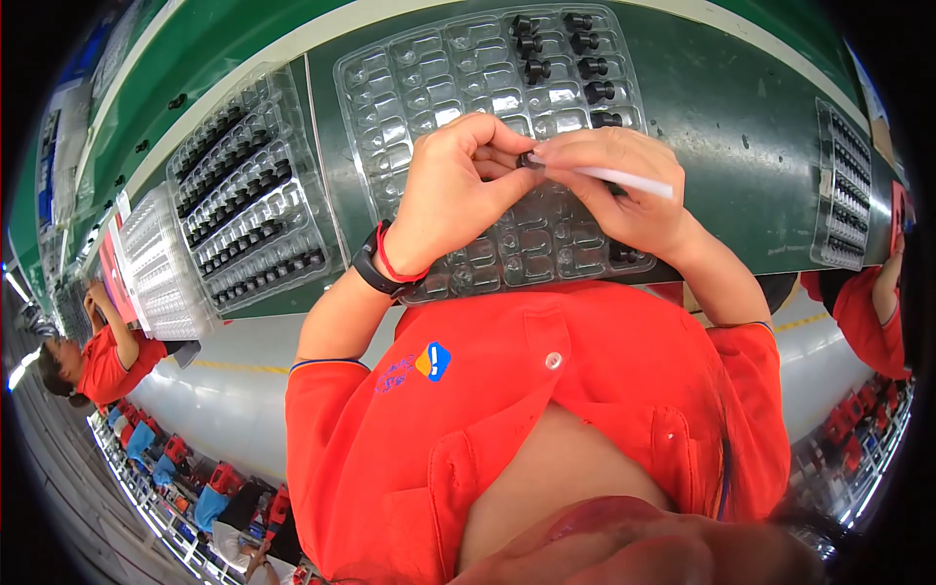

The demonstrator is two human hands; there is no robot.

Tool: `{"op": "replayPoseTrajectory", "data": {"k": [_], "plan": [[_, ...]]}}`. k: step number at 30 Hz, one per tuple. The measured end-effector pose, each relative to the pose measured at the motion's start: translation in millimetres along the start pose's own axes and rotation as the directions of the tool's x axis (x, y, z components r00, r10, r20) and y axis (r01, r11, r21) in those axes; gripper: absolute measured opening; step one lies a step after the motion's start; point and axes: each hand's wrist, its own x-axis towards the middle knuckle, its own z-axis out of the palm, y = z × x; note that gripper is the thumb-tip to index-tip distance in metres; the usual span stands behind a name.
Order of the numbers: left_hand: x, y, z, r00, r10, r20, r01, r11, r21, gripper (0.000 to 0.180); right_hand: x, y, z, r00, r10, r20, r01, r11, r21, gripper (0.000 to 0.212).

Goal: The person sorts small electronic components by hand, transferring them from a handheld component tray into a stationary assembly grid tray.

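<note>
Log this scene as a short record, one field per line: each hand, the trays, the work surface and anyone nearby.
Left hand: pinches a small black part
Right hand: holds a white stick, one end by that part
Tray in front: clear plastic, black pieces mostly toward its right side
Tray at left: clear plastic, rows of black pieces
Tray at right: clear plastic, rows of black pieces
Work surface: dark green tabletop
Nearby: co-worker in red, far left

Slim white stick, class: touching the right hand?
Touching. The head view shows the slim white stick gripped in the right hand, with no gap between them.
</note>
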Motion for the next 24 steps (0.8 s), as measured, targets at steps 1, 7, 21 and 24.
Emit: {"op": "replayPoseTrajectory", "data": {"k": [1, 7, 21, 24], "plan": [[-1, 1, 2, 0.998, 0.04, -0.04, -0.039, 0.999, 0.006, 0.017, 0, -1, -1, 0.999, -0.054, -0.006, 0.054, 0.998, -0.045, 0.019], [1, 21, -10, 0.924, 0.382, -0.005, -0.338, 0.824, 0.456, 0.022, -1, -5, -12, 0.993, -0.066, -0.098, 0.066, 0.998, 0.002, 0.016], [45, 8, -1, 0.723, 0.671, 0.166, -0.531, 0.385, 0.755, 0.015, 2, -14, -11, 0.998, -0.064, 0.007, 0.064, 0.998, -0.028, 0.019], [43, 5, 1, 0.668, 0.73, 0.143, -0.56, 0.368, 0.742, 0.011, 3, -15, -11, 0.998, -0.054, 0.029, 0.054, 0.999, 0.004, 0.018]]}}
